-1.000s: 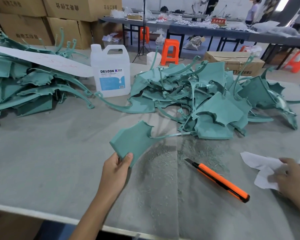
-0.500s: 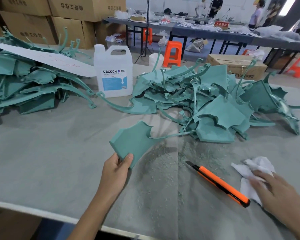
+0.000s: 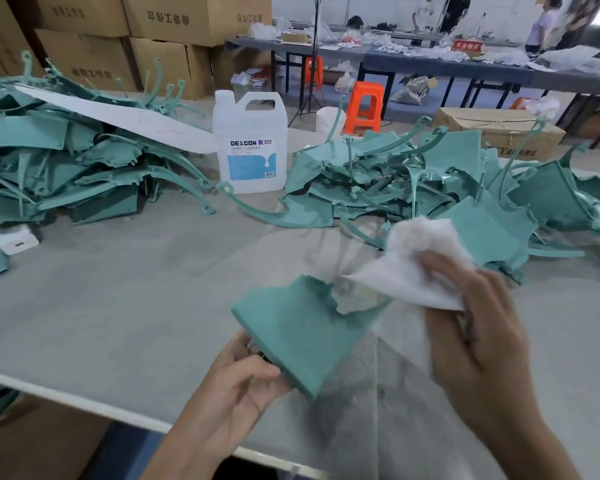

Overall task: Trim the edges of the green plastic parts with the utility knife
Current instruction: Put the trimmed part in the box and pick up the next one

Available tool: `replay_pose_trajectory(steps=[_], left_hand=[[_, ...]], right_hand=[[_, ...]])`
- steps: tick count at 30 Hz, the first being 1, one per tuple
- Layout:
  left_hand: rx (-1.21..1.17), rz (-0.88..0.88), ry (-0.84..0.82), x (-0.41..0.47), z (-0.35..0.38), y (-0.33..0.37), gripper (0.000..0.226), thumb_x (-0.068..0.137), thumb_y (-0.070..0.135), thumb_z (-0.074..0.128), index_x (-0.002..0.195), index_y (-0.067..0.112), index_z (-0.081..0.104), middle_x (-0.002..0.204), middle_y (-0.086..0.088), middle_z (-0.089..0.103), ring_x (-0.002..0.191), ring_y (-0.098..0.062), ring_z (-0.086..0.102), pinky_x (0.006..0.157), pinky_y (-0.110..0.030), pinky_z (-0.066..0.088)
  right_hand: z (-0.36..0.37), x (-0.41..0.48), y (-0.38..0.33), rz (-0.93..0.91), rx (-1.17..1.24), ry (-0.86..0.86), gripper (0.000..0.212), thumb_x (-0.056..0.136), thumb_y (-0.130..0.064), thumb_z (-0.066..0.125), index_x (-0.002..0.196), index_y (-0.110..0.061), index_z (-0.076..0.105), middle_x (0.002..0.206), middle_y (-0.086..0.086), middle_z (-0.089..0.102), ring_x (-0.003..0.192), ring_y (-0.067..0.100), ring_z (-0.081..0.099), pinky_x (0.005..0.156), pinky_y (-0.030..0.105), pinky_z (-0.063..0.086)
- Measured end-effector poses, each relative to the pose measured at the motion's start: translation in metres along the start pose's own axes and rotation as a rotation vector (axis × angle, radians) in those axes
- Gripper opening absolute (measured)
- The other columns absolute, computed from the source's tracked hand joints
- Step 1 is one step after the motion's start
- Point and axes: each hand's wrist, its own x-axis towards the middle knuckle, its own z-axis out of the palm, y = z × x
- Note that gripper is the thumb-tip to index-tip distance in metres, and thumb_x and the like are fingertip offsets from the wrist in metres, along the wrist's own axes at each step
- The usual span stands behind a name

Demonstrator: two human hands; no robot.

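The grey table [image 3: 118,323] fills most of the frame. It carries one heap of green parts at the upper left, the left pile [image 3: 66,174], and a bigger tangle at the upper right, the right pile [image 3: 430,188]. A white jug [image 3: 250,147] stands between them. The knife is nowhere in view, so the step in hand looks like wiping, not cutting. At lower centre one part [image 3: 302,334] is held tilted above the table. The left hand [image 3: 236,389] grips it at its lower left edge, fingers curled under and thumb on top. The right hand [image 3: 478,341], at centre right, is closed round a bunched white cloth [image 3: 416,271]. A loose corner of the cloth lies on the part's ragged upper right edge. To wipe well, the left hand should hold firm near the corner it has and turn the part so that each edge in turn faces the cloth. The right hand should draw the cloth along the edge and off the end, away from the body, so that shavings fall on the table rather than smear back. The thin curved arm of the part looks likely to flex, so light pressure there seems wise. A folded pad of cloth would probably catch less on the jagged rim than a loose corner. Fingers are best kept behind the cloth, since a fresh-cut rim may be sharp.
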Motion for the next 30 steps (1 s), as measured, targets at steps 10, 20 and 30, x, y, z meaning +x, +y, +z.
replay_pose_trajectory(steps=[10, 20, 30], left_hand=[[0.360, -0.075, 0.242, 0.018, 0.001, 0.002, 0.023, 0.091, 0.021, 0.062, 0.107, 0.017, 0.078, 0.114, -0.014, 0.074, 0.091, -0.021, 0.073, 0.063, -0.032, 0.061], [0.130, -0.160, -0.186, 0.017, 0.018, 0.017, 0.064, 0.069, 0.018, 0.085, 0.130, 0.014, 0.066, 0.136, -0.016, 0.062, 0.114, -0.026, 0.067, 0.091, -0.040, 0.057], [0.262, 0.115, -0.244, 0.011, 0.099, -0.011, 0.077, 0.091, 0.061, 0.061, 0.153, 0.019, 0.041, 0.152, -0.007, 0.049, 0.143, -0.019, 0.042, 0.113, -0.032, 0.040]], right_hand=[[0.040, -0.017, 0.000, 0.200, 0.208, -0.219, 0.053, 0.092, -0.002, 0.059, 0.122, -0.046, 0.062, 0.110, -0.014, 0.060, 0.086, 0.009, 0.062, 0.074, 0.013, 0.044], [-0.043, -0.005, -0.031, -0.018, 0.071, 0.140, 0.047, 0.086, -0.012, 0.061, 0.127, -0.034, 0.066, 0.112, -0.006, 0.063, 0.083, 0.011, 0.063, 0.068, 0.023, 0.046], [0.059, 0.007, -0.048, 0.252, 0.067, -0.071, 0.041, 0.101, -0.032, 0.045, 0.141, -0.029, 0.051, 0.125, -0.006, 0.041, 0.112, 0.011, 0.047, 0.097, 0.029, 0.042]])
